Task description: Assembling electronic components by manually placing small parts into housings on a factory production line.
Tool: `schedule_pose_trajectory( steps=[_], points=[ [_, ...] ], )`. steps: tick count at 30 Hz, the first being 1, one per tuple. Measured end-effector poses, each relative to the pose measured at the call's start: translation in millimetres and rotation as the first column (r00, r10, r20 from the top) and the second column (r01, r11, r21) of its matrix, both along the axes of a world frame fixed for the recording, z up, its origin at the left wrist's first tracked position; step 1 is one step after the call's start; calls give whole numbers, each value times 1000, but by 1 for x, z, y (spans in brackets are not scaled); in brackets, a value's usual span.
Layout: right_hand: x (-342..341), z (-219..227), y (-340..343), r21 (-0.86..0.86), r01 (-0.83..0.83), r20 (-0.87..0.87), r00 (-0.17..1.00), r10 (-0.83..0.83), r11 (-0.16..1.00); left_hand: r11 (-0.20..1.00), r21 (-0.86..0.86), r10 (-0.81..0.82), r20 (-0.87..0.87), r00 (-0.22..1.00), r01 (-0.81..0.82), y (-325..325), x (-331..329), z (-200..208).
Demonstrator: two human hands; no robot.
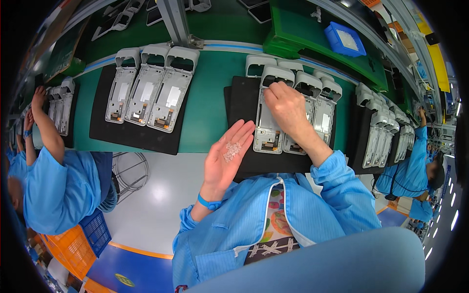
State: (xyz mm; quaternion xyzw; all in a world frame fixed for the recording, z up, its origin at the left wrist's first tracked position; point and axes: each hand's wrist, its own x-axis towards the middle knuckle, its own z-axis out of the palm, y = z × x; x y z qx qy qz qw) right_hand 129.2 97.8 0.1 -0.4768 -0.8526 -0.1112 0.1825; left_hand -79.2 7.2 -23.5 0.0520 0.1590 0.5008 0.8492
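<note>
Far-left co-worker: a blue-sleeved person [58, 190] is seen well to the left of both hands, beside a short row of grey housings [61, 107].
Left mat: 3 pale grey device housings [144, 90] are laid side by side on a black mat [132, 133], to the left of and beyond the left hand.
Left hand: the left hand [218, 163] is held palm up and flat, its fingers extended, with nothing clasped.
Small clear pieces: a loose heap of small clear pieces [231, 152] is carried on the left palm and finger bases, to the lower left of the right hand.
Wrist strap: a blue strap [209, 202] is worn just below the left hand.
Right hand: the right hand [289, 107] is bent over a housing, its fingers curled; whether a piece is pinched cannot be told, as the fingertips are partly hidden.
Worked housing: the grey housing [267, 122] is placed directly under the right fingers, its upper end nearest them, its lower end below.
Blue bin: white contents are held in a blue bin [332, 39], beyond and right of the right hand.
Right row: more grey units [378, 139] are lined up to the right of the right hand.
</note>
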Motion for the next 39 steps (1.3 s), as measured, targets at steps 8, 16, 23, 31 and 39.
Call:
schedule_pose_trajectory(
  steps=[8, 16, 23, 31, 39],
  points=[
    [2, 14, -10, -157, 9, 20, 1000, -6, 988, 1000, 24, -16, -5, 1000, 16, 0, -2, 3],
    [51, 26, -71, -133, 114, -349, 924, -154, 985, 978, 91, 202, -206, 957, -187, 8, -30, -10],
    [129, 5, -140, -157, 517, -399, 747, -533, 842, 989, 17, 147, -199, 969, -146, 10, -36, -22],
    [151, -37, -160, -474, 474, -524, 526, -670, 742, 997, 43, 75, -252, 965, -66, 16, -42, -27],
    [176, -59, -141, -557, 215, -751, 282, -597, 803, 993, -47, 88, -267, 960, -104, 3, -32, -15]
  ],
)
